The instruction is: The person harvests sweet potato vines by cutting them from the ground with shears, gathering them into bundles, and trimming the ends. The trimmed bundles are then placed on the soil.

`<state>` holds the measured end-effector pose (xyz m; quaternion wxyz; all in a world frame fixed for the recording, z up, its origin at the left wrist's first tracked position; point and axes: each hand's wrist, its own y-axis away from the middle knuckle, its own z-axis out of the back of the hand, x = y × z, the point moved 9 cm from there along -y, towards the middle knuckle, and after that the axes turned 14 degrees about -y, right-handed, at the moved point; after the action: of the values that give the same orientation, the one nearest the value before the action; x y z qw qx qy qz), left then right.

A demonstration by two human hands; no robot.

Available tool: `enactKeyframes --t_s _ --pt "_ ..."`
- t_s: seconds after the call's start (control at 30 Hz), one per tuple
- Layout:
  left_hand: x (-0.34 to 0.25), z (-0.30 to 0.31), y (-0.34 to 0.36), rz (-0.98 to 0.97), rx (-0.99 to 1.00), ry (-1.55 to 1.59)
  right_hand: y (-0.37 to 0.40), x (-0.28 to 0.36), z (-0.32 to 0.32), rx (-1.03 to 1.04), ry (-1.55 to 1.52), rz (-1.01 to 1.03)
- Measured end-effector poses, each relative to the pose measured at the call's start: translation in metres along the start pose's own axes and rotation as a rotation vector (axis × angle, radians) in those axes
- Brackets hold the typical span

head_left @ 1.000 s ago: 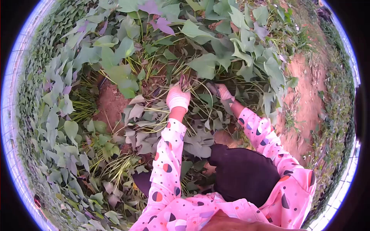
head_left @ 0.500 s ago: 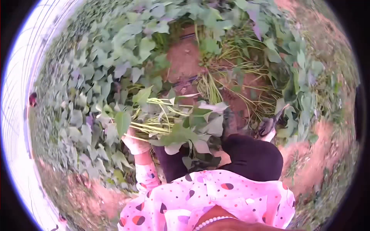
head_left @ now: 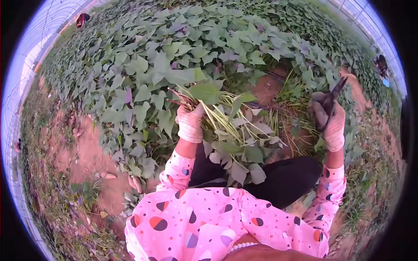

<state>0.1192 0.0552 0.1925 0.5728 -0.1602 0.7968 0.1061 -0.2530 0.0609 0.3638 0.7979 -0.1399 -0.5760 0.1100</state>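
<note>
In a pale glove, my left hand (head_left: 190, 123) is closed round a bundle of cut leafy stems (head_left: 226, 117). The reddish stem ends stick out at the left of the fist, and the leaves hang to the right above my lap. My right hand (head_left: 328, 119), in a glove with dark, soiled fingers, grips dark scissors (head_left: 336, 93) whose tips point up and to the right. The scissors are apart from the bundle. Between the hands, green stem stubble (head_left: 278, 119) stands in reddish soil.
Dense leafy vines (head_left: 143, 65) spread ahead and to the left. Bare reddish soil (head_left: 82, 152) lies at the left. One person (head_left: 82, 20) is far off at the upper left, another (head_left: 381, 66) at the far right. Dark-trousered legs (head_left: 287, 178) are bent below the bundle.
The view has shifted. My left hand has turned the bundle so its stem ends are raised at the left. My right hand has lifted away from the plants with the scissors.
</note>
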Motion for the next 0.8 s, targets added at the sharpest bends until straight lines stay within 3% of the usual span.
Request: enactKeyframes --t_s 0.03,0.1,0.17,0.3,0.43,0.53,0.63,0.7,0.77,0.8 --pt "-0.003 -0.015 0.005 -0.008 0.059 -0.037 -0.003 0.023 -0.03 0.089 -0.094 -0.144" --pt "-0.019 -0.043 0.021 -0.013 0.145 -0.121 -0.008 0.048 -0.079 0.304 -0.189 -0.063" --pt "-0.033 -0.07 0.035 -0.099 0.256 -0.306 -0.01 0.048 -0.117 0.43 -0.287 -0.152" --pt "-0.052 -0.083 0.048 -0.32 0.215 -0.419 -0.017 0.043 -0.14 0.45 -0.365 -0.1" --pt "-0.049 -0.08 0.049 -0.35 0.216 -0.505 -0.009 0.018 -0.146 0.522 -0.335 -0.052" --pt "-0.048 -0.082 0.053 -0.358 0.228 -0.525 0.007 0.0 -0.152 0.575 -0.386 -0.334" --pt "-0.044 -0.09 0.053 -0.361 0.26 -0.512 0.008 0.002 -0.16 0.614 -0.448 -0.245" --pt "-0.046 -0.098 0.059 -0.385 0.279 -0.532 0.012 0.007 -0.158 0.604 -0.391 -0.312" --pt "-0.05 -0.099 0.059 -0.371 0.3 -0.492 0.008 -0.005 -0.15 0.478 -0.323 -0.336" --pt "-0.045 -0.096 0.059 -0.254 0.323 -0.392 0.002 0.003 -0.145 0.444 -0.253 -0.186"
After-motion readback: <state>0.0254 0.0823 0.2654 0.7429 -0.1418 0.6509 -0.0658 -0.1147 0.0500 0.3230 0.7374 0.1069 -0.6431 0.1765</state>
